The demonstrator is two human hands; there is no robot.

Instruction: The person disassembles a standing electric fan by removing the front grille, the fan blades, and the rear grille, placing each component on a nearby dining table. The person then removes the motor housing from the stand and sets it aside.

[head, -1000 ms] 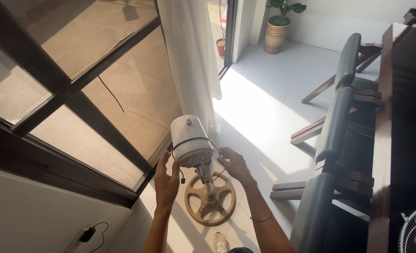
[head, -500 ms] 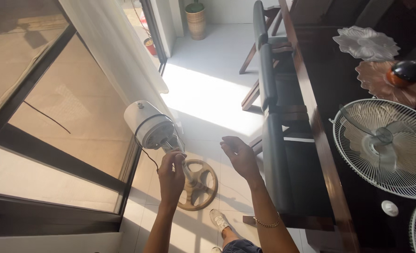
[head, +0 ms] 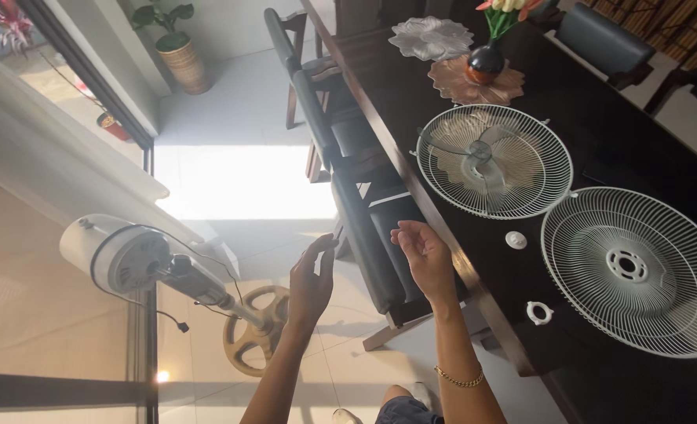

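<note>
While my view tips down over the room, I find the white fan motor head [head: 121, 255] far on the left, sitting atop its metal pole [head: 235, 302], which runs down at a slant to the round tan base [head: 253, 334] on the tiled floor [head: 239, 102]. A thin black cord [head: 172, 314] hangs loose below the motor head. Behind it are the pale curtain [head: 58, 169] and the dark-framed glass door [head: 66, 385].

Next comes my left hand [head: 311, 283], raised with the fingers loose and open, grasping nothing; it is near the pole but apart from it. Just to its right, my right hand [head: 423, 255] is lifted too, palm turned inward, fingers slackly curled and empty, a gold bracelet [head: 458, 380] on the wrist. Between and behind the two hands stands a dark chair [head: 364, 228] with a padded back, pushed up to the dark wooden table [head: 600, 141].

On the table, further right, lies a white wire fan guard [head: 494, 161] with the blade showing through its mesh, then a small white round cap [head: 516, 239] and a white ring nut [head: 538, 313] close to the table edge. A second white guard [head: 635, 271] lies at the far right, just beside the first. At the far end of the table I see a dark vase [head: 486, 59] on leaf-shaped mats.
</note>
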